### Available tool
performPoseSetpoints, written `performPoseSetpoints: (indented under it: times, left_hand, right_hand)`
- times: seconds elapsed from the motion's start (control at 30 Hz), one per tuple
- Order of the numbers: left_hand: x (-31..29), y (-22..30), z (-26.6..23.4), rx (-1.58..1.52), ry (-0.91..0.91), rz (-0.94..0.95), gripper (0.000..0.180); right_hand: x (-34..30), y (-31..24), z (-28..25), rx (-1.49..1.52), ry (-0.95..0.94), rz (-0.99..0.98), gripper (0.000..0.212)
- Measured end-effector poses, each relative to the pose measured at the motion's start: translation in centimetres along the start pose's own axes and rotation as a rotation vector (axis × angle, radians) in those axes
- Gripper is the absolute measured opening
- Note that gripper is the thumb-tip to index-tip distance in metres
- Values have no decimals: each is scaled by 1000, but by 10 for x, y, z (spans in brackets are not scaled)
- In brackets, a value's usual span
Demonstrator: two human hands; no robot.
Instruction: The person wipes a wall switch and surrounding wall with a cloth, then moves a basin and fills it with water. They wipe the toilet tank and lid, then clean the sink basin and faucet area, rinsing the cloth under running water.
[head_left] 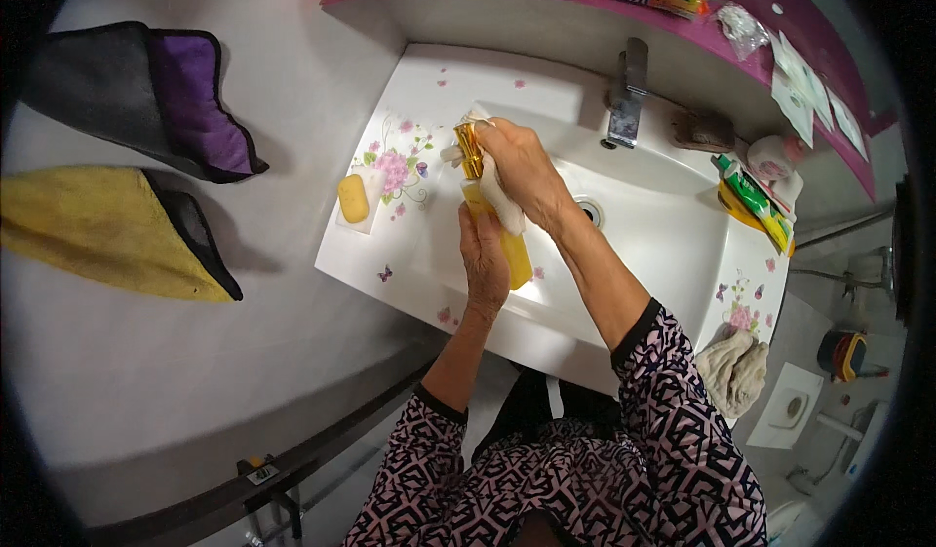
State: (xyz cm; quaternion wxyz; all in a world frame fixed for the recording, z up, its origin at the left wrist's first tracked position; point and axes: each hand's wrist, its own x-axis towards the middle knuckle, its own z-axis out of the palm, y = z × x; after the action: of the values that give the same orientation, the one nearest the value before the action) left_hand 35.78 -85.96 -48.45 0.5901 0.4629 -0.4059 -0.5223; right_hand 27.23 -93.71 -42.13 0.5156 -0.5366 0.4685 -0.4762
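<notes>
Left hand (485,257) grips yellow bottle (520,262) over sink (663,245); right hand (526,172) clasps white cloth (503,206) against bottle's gold pump top (469,151)

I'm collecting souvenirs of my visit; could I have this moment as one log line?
left hand: holds yellow bottle | right hand: holds white cloth at gold top | bottle: above sink | left: yellow soap

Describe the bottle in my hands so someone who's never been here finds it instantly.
Find the pink-flowered white sink. Above its left part, your left hand grips a yellow bottle, with your right hand and a pale cloth at its upper end. Unlike the rounded yellow soap at left, it is long, with a shiny gold top.
</notes>
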Motion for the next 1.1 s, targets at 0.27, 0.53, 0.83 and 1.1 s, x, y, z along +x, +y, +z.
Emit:
performPoseSetpoints:
  times: [0.27, 0.53, 0.83, 1.1]
  left_hand:
    - [-23, -21, 15, -4, -180, 245, 43]
    - [-39, -46, 20, -463, -230, -90, 31]
    - [-85, 10, 38, -159, -292, -136, 42]
    - [-101, -2, 12, -704, -875, -574, 73]
  right_hand:
    - [-91, 13, -1, -622, 367, -563, 44]
    - [-154, 19, -9, -680, 373, -612, 39]
    - [-114, 1, -59, 169, 116, -77, 27]
    - [-130, 13, -63, 862, -451, -204, 46]
